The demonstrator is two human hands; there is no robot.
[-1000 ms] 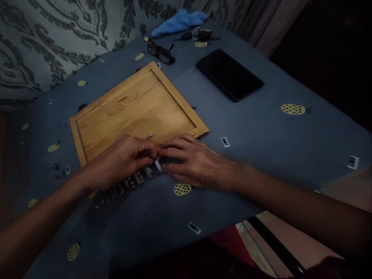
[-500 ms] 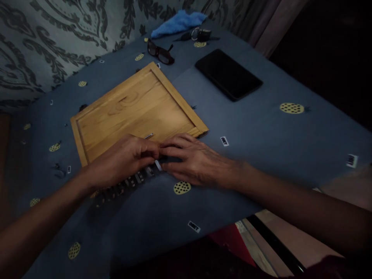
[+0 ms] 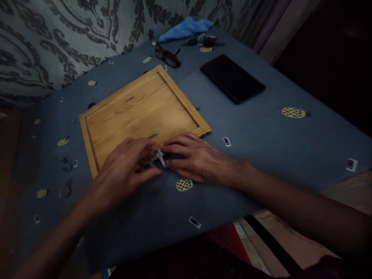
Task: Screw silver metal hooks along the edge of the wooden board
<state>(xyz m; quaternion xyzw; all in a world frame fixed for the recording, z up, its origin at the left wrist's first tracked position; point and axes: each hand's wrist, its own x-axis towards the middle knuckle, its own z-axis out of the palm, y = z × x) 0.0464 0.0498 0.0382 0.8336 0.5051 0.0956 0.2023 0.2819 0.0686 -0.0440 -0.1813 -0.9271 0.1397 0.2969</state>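
Table (image 3: 247,155): board (image 3: 139,110) flat on it, phone (image 3: 233,78) right of the board. Glasses (image 3: 167,56) lie behind the board's far corner; keys (image 3: 207,40) to their right, behind the phone. Cloth (image 3: 186,29) behind glasses and keys.

Left hand (image 3: 123,164): centre-left, thumb and forefinger parted, tips toward centre.
Left forearm (image 3: 69,228): slants up from lower left, blurred.
Right hand (image 3: 197,159): centre, back upward, fingers reaching left.
Right forearm (image 3: 287,197): enters from lower right.
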